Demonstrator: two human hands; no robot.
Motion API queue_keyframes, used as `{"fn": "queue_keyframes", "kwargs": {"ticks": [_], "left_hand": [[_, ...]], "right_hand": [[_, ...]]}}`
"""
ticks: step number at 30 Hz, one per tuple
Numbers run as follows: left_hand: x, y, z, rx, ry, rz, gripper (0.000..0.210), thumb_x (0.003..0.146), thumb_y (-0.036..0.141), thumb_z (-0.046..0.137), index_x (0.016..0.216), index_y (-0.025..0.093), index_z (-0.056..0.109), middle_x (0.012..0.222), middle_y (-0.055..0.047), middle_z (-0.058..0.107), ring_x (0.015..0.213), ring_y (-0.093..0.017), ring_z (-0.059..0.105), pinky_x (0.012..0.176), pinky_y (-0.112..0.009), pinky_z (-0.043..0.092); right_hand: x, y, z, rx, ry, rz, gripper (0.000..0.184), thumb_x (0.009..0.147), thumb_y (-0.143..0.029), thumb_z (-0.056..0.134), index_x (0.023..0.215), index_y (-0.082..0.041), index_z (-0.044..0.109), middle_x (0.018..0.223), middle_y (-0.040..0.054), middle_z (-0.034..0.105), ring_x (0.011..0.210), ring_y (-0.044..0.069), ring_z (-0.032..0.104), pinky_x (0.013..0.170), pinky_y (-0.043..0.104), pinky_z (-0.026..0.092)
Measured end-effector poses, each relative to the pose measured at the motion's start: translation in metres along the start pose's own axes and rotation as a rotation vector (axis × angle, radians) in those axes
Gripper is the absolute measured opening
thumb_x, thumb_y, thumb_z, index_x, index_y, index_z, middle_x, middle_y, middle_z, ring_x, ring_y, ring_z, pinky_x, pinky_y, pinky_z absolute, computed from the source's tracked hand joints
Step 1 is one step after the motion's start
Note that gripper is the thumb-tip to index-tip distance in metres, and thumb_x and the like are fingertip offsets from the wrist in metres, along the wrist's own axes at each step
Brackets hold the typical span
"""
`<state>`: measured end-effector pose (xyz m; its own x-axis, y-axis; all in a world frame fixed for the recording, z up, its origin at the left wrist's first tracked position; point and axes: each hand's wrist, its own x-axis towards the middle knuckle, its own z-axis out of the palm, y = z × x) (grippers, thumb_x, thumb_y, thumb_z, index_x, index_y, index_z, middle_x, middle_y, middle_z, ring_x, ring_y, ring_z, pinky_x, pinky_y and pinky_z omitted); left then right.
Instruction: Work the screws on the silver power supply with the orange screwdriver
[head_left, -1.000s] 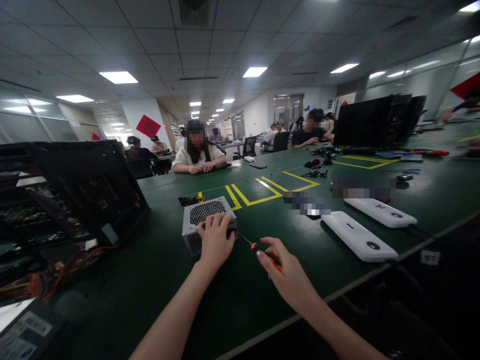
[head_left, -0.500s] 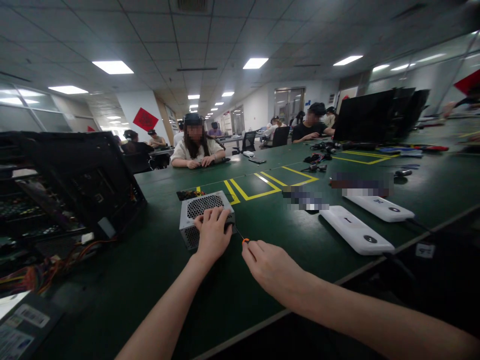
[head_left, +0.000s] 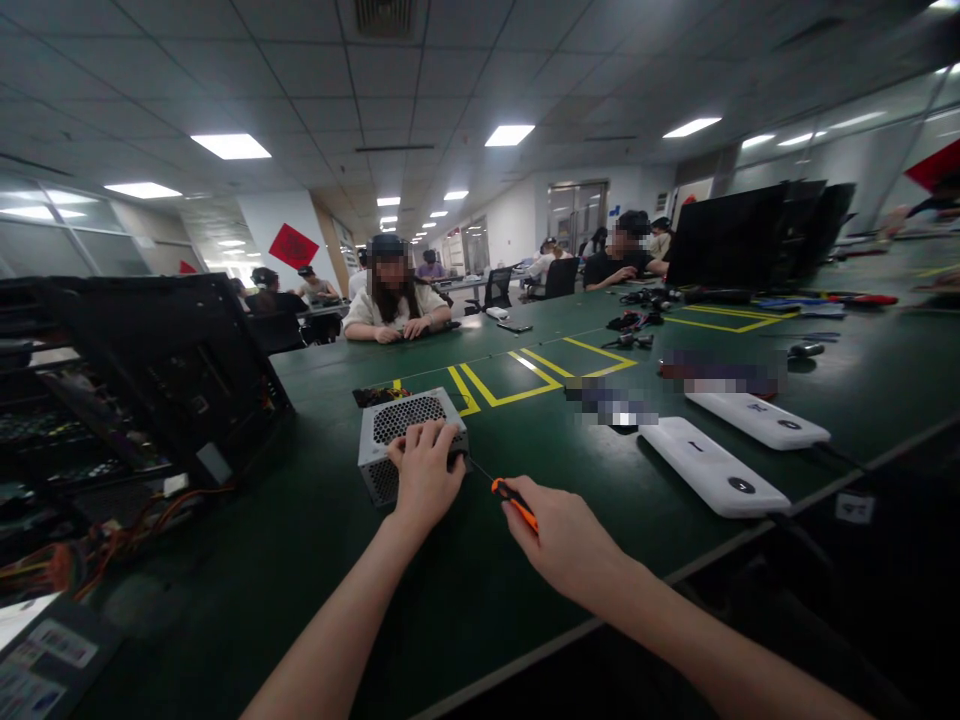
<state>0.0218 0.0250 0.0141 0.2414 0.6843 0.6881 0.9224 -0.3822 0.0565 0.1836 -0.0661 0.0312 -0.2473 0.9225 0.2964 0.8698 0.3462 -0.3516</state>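
On the green table a grey metal computer power supply [head_left: 373, 452] sits with its honeycomb vents facing up and to the side. My left hand [head_left: 426, 470] grips it, fingers bent over the top and the near right edge. A screwdriver [head_left: 519, 502] with an orange and black handle is held in my right hand [head_left: 564, 530]. Its thin shaft points left at the power supply's right side, close to my left fingertips. Whether the tip touches a screw cannot be made out. A bundle of cables [head_left: 376, 397] lies behind the power supply.
An open black computer case [head_left: 180, 370] stands at left, loose coloured wires [head_left: 75, 560] before it. A labelled metal box [head_left: 56, 650] occupies the near left corner. Two white devices [head_left: 712, 465] lie at right. Across the table sits a person [head_left: 394, 300]; monitors [head_left: 724, 238] stand farther right.
My right hand has shifted slightly right and back along the screwdriver, so more of the handle shows. My left hand stays on the power supply.
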Motion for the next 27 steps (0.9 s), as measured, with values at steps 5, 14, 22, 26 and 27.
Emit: {"fn": "queue_keyframes", "kwargs": {"ticks": [5,14,22,26,27], "left_hand": [[0.001,0.001,-0.001,0.017,-0.013,0.005,0.032,0.073,0.024,0.053,0.105,0.025,0.054,0.113,-0.007,0.056,0.104,-0.027,0.042,0.082,-0.045,0.027],[-0.002,-0.003,0.0,0.044,-0.023,0.042,0.036,0.074,0.027,0.054,0.11,0.025,0.052,0.118,-0.008,0.054,0.106,-0.028,0.042,0.084,-0.046,0.028],[-0.01,-0.018,0.003,0.073,-0.031,0.187,0.04,0.078,0.022,0.053,0.117,0.024,0.047,0.131,-0.01,0.046,0.117,-0.027,0.038,0.09,-0.046,0.027],[-0.01,-0.019,0.005,0.058,-0.009,0.197,0.021,0.077,0.024,0.056,0.099,0.024,0.057,0.131,-0.008,0.046,0.118,-0.028,0.038,0.091,-0.047,0.027],[-0.01,-0.019,0.005,0.05,0.0,0.19,0.019,0.077,0.023,0.057,0.095,0.024,0.058,0.13,-0.008,0.047,0.117,-0.028,0.038,0.091,-0.047,0.028]], "right_hand": [[-0.002,-0.001,0.017,-0.328,0.101,-0.253,0.037,0.08,-0.005,0.046,0.116,-0.002,0.049,0.092,0.013,0.062,0.075,0.02,0.061,0.058,0.028,0.049],[0.007,-0.007,0.005,-0.613,0.186,-0.558,0.02,0.079,-0.003,0.045,0.091,-0.007,0.06,0.082,0.0102,0.06,0.072,0.02,0.056,0.058,0.031,0.047],[-0.004,0.0,0.001,-0.02,0.097,-0.005,0.021,0.085,-0.019,0.045,0.105,-0.015,0.048,0.095,0.0063,0.055,0.067,0.015,0.059,0.055,0.027,0.047],[-0.009,0.001,0.013,0.227,0.236,0.054,0.017,0.082,-0.013,0.047,0.098,-0.015,0.047,0.094,0.006,0.055,0.079,0.016,0.059,0.068,0.029,0.048],[-0.01,0.001,0.017,0.255,0.274,0.041,0.015,0.081,-0.013,0.048,0.096,-0.016,0.048,0.094,0.0058,0.055,0.081,0.017,0.059,0.07,0.029,0.048]]}}
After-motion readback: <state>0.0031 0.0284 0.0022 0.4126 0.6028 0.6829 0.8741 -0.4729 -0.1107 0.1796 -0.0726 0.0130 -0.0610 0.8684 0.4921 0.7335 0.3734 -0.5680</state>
